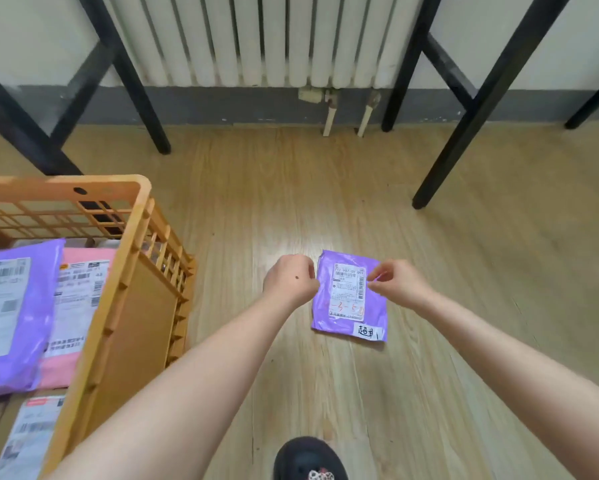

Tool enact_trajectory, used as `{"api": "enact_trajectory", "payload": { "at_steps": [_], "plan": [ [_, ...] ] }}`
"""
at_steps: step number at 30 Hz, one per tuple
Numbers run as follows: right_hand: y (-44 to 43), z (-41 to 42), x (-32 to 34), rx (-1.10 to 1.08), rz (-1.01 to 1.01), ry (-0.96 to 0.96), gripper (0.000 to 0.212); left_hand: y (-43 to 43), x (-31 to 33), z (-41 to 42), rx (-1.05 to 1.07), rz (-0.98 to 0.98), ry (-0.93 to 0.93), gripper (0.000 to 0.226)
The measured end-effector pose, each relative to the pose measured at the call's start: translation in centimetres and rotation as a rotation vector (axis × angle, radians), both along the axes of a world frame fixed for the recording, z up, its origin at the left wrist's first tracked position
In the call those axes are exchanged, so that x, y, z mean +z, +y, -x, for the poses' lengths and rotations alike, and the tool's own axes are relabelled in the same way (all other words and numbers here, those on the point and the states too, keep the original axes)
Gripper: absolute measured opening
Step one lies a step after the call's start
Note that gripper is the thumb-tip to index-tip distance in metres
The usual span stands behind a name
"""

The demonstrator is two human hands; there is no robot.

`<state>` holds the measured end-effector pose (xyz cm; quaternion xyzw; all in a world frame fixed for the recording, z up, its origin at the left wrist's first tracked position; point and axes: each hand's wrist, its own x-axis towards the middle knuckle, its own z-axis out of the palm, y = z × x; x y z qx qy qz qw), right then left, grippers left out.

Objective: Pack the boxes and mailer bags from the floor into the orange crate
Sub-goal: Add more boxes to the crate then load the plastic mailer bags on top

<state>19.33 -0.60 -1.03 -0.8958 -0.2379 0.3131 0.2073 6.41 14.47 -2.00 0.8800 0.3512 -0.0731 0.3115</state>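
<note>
A small purple mailer bag (348, 299) with a white label lies flat on the wooden floor in front of me. My left hand (289, 280) is at the bag's left edge, its fingers curled under and hidden by the back of the hand. My right hand (397, 284) is over the bag's right edge, with loosely curled fingers above the label; I see nothing pinched between them. The orange crate (131, 271) stands on the floor at the left. It holds a large purple mailer (10, 317), a pink mailer (76, 306) and a labelled parcel (28, 434).
Black table legs (478, 109) stand to the right and another black leg (131, 81) at the back left. A white radiator (256, 39) with pipes is on the far wall. My black shoe (308, 459) is at the bottom edge.
</note>
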Motion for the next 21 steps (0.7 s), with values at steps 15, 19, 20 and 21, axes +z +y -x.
{"api": "enact_trajectory", "payload": {
  "at_steps": [15,19,20,21],
  "plan": [
    [-2.4,-0.5,-14.4,-0.511,-0.071,-0.015,0.047,-3.1,-11.3,-2.3,0.401,0.401,-0.053,0.043],
    [-2.4,-0.6,-14.1,-0.527,-0.103,-0.030,0.044,-2.7,-11.6,-2.7,0.430,0.441,-0.044,0.044],
    [-2.5,-0.6,-13.9,-0.530,-0.105,-0.030,0.044,-2.6,-11.5,-2.8,0.438,0.451,-0.044,0.045],
    [-2.6,-0.5,-13.7,-0.525,-0.105,-0.029,0.043,-2.6,-11.3,-2.8,0.435,0.452,-0.040,0.044]
  ]
}}
